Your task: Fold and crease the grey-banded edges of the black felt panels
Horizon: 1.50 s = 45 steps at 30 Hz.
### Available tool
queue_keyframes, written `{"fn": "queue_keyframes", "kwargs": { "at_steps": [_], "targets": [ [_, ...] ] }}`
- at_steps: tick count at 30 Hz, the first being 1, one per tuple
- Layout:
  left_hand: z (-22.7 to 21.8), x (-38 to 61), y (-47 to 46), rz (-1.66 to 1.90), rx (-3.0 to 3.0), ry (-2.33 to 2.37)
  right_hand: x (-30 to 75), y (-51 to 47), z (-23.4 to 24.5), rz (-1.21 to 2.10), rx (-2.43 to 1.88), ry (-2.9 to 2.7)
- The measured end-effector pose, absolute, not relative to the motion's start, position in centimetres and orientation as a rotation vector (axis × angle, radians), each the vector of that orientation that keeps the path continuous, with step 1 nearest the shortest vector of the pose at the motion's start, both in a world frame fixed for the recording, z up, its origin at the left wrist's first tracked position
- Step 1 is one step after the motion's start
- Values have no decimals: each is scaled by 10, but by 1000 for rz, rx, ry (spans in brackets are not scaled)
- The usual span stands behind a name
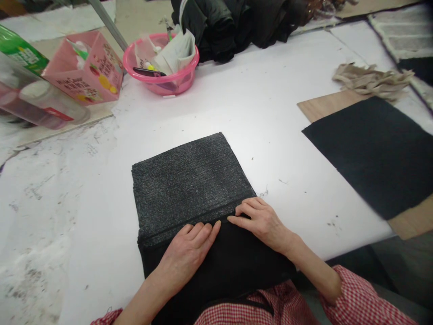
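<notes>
A stack of dark grey knitted fabric pieces lies on the white table in front of me. Its near part is darker black cloth that hangs over the table edge toward my lap. My left hand lies flat on the black cloth, fingers together and stretched toward the seam line. My right hand rests beside it, fingers extended and pressing on the same seam at the stack's near right corner. Neither hand holds anything.
A pink basin with cloth and tools, a pink carton and a green bottle stand at the back left. A black fabric sheet lies on brown board at right, beige scraps behind it, dark garments at the back.
</notes>
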<state>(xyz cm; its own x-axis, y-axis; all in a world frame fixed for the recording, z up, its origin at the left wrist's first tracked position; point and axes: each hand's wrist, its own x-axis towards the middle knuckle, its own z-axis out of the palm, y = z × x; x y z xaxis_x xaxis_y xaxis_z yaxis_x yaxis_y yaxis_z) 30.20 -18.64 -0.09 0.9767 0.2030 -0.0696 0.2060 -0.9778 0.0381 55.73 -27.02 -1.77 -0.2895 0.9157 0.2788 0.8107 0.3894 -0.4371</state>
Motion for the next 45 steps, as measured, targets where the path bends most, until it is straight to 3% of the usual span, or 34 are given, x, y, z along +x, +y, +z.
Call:
{"fn": "queue_keyframes", "kwargs": {
  "at_steps": [45],
  "targets": [
    [6,368,-198,-266,3138,277,609,-287,-4,210,-1563,-2282]
  ]
}}
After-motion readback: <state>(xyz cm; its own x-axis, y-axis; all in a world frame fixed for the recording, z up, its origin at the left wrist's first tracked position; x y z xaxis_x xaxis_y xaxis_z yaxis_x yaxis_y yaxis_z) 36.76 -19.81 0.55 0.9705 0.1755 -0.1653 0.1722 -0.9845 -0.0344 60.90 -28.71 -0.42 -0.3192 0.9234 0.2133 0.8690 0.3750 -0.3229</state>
